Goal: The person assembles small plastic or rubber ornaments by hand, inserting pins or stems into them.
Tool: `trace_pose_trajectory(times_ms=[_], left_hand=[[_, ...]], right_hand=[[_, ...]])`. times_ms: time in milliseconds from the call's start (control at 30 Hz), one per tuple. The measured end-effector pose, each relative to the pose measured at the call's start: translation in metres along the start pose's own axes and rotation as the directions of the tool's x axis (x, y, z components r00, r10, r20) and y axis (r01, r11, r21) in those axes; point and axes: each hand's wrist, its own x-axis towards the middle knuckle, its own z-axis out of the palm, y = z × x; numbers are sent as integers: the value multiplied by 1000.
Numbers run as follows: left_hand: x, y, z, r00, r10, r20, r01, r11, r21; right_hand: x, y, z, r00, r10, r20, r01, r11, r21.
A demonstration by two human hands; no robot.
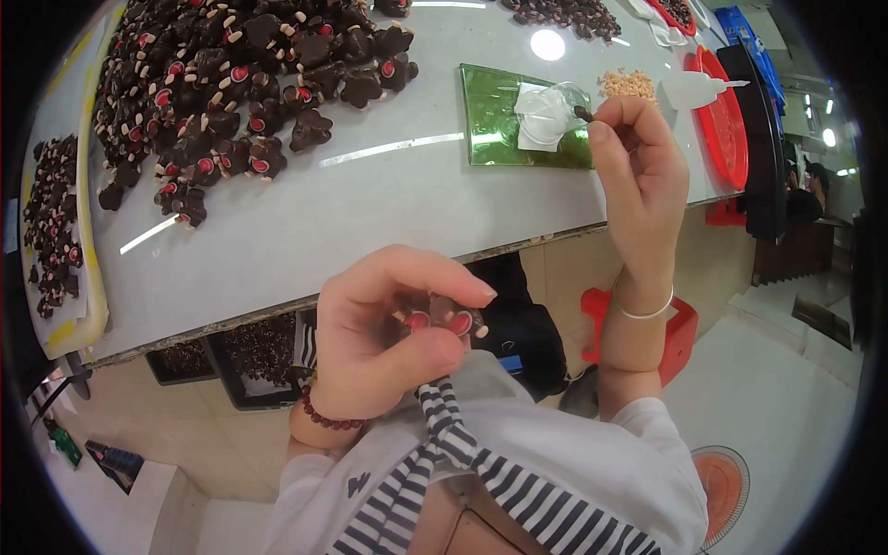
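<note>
My left hand (365, 324) is curled round a small dark brown figure (442, 310) with red and beige parts, in front of my chest. Much of the figure is hidden by the fingers and thumb. Over the table's right part, my right hand (652, 171) pinches a tiny dark piece (583, 113) between thumb and forefinger. That piece is at the rim of a clear round dish (578, 91) with white matter and a white paper (538, 139) on a green mat (490, 120). A pile of small beige pieces (627, 83) lies just beyond my right hand.
Many similar dark figures (277, 65) heap at the far left. A pale tray (91, 277) of dark pieces stands left. Dark pieces (564, 17) lie at the back. A white squeeze bottle (686, 91) and red tray (731, 139) stand right. Under the table are dark crates (245, 398) and a red stool (683, 338).
</note>
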Motion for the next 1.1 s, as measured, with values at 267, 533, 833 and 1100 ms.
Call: trace_pose_trajectory(times_ms=[267, 533, 833, 1100], left_hand=[[-1, 3, 6, 998, -54, 13, 49, 961, 271], [7, 5, 8, 985, -61, 160, -35, 845, 533], [8, -2, 19, 981, 96, 171, -188, 709, 680], [9, -2, 23, 971, 164, 172, -238, 672, 702]], right_hand=[[-9, -16, -2, 952, -297, -70, 296, 955, -24], [-42, -36, 5, 610, -787, 89, 791, 612, -4], [-55, -43, -9, 692, -659, 295, 715, 682, -152], [-52, -47, -8, 663, -676, 321, 744, 643, -182]])
